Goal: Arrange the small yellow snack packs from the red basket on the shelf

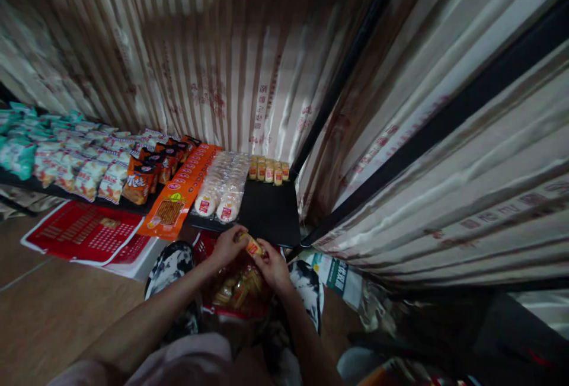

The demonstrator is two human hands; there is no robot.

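Between my two hands I hold a small yellow snack packet (252,246) with a red label, just in front of the black shelf's (271,211) near edge. My left hand (230,246) grips its left end; my right hand (272,266) pinches the right end. Below them, between my knees, sits a red bag (235,291) with more yellowish packets inside. On the shelf's back right corner stand several matching yellow packets (269,171) in rows. Left of these lie round white crackers (222,184) in clear wrappers.
An orange snack bag (178,196) lies over the shelf edge, beside orange-black packets (141,179), white packets (89,175) and green ones (18,155). A red calendar-like sheet (89,229) is on the floor. Black poles (347,72) and striped curtains (231,48) enclose the shelf.
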